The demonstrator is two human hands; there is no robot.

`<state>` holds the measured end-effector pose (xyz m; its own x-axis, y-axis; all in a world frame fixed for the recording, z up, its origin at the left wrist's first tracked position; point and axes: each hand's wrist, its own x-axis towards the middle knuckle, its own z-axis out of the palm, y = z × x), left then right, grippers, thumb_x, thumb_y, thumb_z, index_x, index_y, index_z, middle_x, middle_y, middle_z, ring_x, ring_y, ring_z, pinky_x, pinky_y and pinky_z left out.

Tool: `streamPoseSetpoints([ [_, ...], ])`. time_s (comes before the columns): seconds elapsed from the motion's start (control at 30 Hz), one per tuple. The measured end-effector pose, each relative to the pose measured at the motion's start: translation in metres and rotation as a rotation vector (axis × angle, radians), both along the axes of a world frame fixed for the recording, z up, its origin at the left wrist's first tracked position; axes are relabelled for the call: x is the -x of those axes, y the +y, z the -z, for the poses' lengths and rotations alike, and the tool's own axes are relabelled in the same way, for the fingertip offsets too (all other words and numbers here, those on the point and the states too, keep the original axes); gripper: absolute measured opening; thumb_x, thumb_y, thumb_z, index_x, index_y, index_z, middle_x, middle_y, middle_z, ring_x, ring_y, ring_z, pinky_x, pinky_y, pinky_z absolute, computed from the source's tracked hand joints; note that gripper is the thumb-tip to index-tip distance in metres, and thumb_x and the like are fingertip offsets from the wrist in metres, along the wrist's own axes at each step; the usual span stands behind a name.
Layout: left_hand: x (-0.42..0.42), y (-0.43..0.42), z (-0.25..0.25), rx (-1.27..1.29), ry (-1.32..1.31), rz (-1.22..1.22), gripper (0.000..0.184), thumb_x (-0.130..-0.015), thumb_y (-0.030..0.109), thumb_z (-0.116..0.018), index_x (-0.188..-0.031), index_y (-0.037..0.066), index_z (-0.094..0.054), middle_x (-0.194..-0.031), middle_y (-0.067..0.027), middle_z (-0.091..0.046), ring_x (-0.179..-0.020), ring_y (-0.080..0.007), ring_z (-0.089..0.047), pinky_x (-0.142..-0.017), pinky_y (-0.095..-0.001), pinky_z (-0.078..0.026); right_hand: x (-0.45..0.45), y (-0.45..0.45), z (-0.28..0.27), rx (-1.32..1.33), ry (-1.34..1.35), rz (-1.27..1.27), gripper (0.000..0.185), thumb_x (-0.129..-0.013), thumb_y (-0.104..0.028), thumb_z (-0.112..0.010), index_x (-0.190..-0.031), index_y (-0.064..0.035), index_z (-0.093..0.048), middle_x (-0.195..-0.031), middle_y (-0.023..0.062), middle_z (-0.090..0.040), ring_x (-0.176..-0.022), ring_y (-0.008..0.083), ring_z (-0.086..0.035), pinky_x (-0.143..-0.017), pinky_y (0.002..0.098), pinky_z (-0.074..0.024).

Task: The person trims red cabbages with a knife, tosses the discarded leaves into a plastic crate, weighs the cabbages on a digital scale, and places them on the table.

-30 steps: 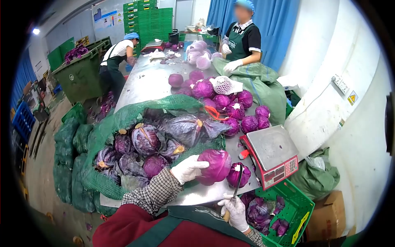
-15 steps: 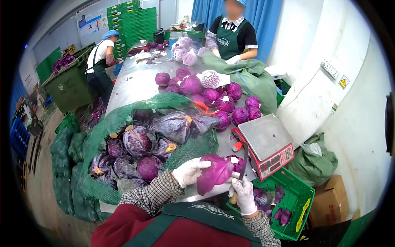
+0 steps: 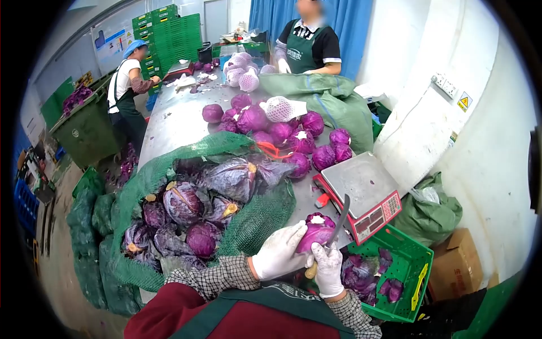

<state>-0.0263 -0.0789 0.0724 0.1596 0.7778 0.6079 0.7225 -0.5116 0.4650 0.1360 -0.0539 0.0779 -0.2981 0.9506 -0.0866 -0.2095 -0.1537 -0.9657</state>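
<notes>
My left hand (image 3: 280,252), in a white glove, is closed against the left side of a red cabbage (image 3: 316,234) with a pale cut stem on top. In my right hand (image 3: 327,271), also gloved, is a knife (image 3: 342,219); its curved blade points up beside the cabbage and its wooden handle end shows below the fingers. The cabbage's underside is hidden by my hands. To the left, a green mesh sack (image 3: 262,217) lies open around several untrimmed red cabbages (image 3: 183,203).
A scale (image 3: 361,183) stands to the right of the knife, above a green crate (image 3: 415,265) of loose leaves. Trimmed cabbages (image 3: 280,133) are grouped further up the metal table (image 3: 169,121). One co-worker (image 3: 307,48) stands across it, another (image 3: 130,90) at its far left.
My left hand has moved right and slightly down to the cabbage; the broad loose leaf it held out is no longer seen spread. The knife blade sits more tilted to the right.
</notes>
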Motion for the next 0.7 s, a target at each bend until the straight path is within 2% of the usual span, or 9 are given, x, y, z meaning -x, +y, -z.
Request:
streamPoseSetpoints([
  [0.07,-0.001,-0.001,0.001,0.105,0.024,-0.062,0.058,-0.075,0.014,-0.071,-0.127,-0.002,-0.05,-0.119,-0.0222,-0.059,-0.104,-0.0356,-0.061,-0.089,-0.0399,-0.05,-0.001,-0.004,0.001,0.028,-0.059,0.009,0.015,-0.091,-0.016,-0.064,-0.093,-0.0041,-0.054,-0.06,0.0039,-0.056,-0.051,0.0118,-0.053,-0.051,0.0247,-0.0431],
  [0.13,-0.001,0.003,-0.003,0.25,-0.01,-0.098,0.041,-0.08,0.012,-0.066,-0.118,0.0,-0.058,-0.107,-0.0171,-0.066,-0.092,-0.0318,-0.066,-0.08,-0.0369,-0.054,-0.007,-0.007,0.001,-0.064,-0.173,-0.046,0.015,-0.092,-0.012,-0.061,-0.101,-0.0004,-0.06,-0.078,0.0057,-0.065,-0.054,0.0088,-0.054,-0.052,0.0236,-0.0432],
  [0.2,-0.005,0.012,0.002,0.192,-0.013,-0.111,0.026,-0.082,0.012,-0.064,-0.106,0.001,-0.064,-0.094,-0.0144,-0.069,-0.083,-0.0289,-0.069,-0.074,-0.0346,-0.056,-0.015,-0.012,0.003,-0.24,-0.276,-0.019,0.018,-0.094,-0.013,-0.059,-0.106,0.0009,-0.06,-0.09,0.0058,-0.066,-0.055,0.0077,-0.053,-0.053,0.0229,-0.0434],
  [0.37,-0.034,0.027,-0.004,0.25,0.085,-0.087,0.027,-0.081,0.014,-0.065,-0.105,0.002,-0.064,-0.088,-0.0147,-0.068,-0.072,-0.0295,-0.067,-0.065,-0.0358,-0.055,-0.05,-0.018,0.05,-0.549,-0.612,0.111,0.017,-0.091,-0.007,-0.062,-0.106,-0.0001,-0.058,-0.089,0.0049,-0.06,-0.064,0.0096,-0.059,-0.06,0.0236,-0.048],
  [0.4,-0.041,0.03,-0.003,0.267,0.121,-0.074,0.029,-0.08,0.015,-0.066,-0.106,0.002,-0.063,-0.088,-0.0145,-0.068,-0.072,-0.0295,-0.067,-0.065,-0.0362,-0.055,-0.056,-0.018,0.048,-0.733,-0.72,0.146,0.017,-0.09,-0.005,-0.062,-0.105,0.0005,-0.058,-0.09,0.0074,-0.061,-0.07,0.0125,-0.062,-0.063,0.0251,-0.0496],
  [0.47,-0.058,0.035,0.009,0.171,0.128,-0.039,0.03,-0.079,0.014,-0.066,-0.107,0.002,-0.063,-0.089,-0.0147,-0.068,-0.073,-0.0297,-0.068,-0.066,-0.037,-0.055,-0.067,-0.02,0.057,-0.453,-0.63,0.159,0.016,-0.089,-0.005,-0.063,-0.102,0.0012,-0.057,-0.088,0.0096,-0.062,-0.07,0.0147,-0.063,-0.064,0.0266,-0.0504],
  [0.57,-0.079,0.043,0.02,0.153,0.111,0.071,0.031,-0.079,0.014,-0.067,-0.108,0.002,-0.062,-0.091,-0.0153,-0.069,-0.076,-0.0301,-0.068,-0.069,-0.0375,-0.056,-0.084,-0.026,0.063,-0.479,-0.672,0.332,0.015,-0.09,-0.008,-0.062,-0.101,0.0015,-0.057,-0.082,0.0102,-0.062,-0.071,0.0148,-0.064,-0.065,0.027,-0.0505],
  [0.63,-0.093,0.041,0.013,0.197,0.097,0.1,0.028,-0.083,0.014,-0.067,-0.107,0.0,-0.063,-0.092,-0.0168,-0.069,-0.082,-0.0295,-0.069,-0.074,-0.0358,-0.056,-0.134,-0.032,0.149,-0.665,-0.833,0.274,0.013,-0.091,-0.013,-0.062,-0.096,-0.0016,-0.058,-0.072,0.0061,-0.062,-0.053,0.0107,-0.057,-0.048,0.0251,-0.0447],
  [0.7,-0.097,0.05,0.011,0.139,-0.028,0.123,0.025,-0.086,0.014,-0.065,-0.107,0.0,-0.064,-0.092,-0.0185,-0.069,-0.083,-0.0294,-0.069,-0.074,-0.035,-0.056,-0.169,-0.05,0.156,-0.241,-0.663,0.385,0.014,-0.092,-0.017,-0.062,-0.093,-0.0042,-0.057,-0.069,0.0039,-0.062,-0.043,0.0085,-0.049,-0.039,0.0238,-0.0392],
])
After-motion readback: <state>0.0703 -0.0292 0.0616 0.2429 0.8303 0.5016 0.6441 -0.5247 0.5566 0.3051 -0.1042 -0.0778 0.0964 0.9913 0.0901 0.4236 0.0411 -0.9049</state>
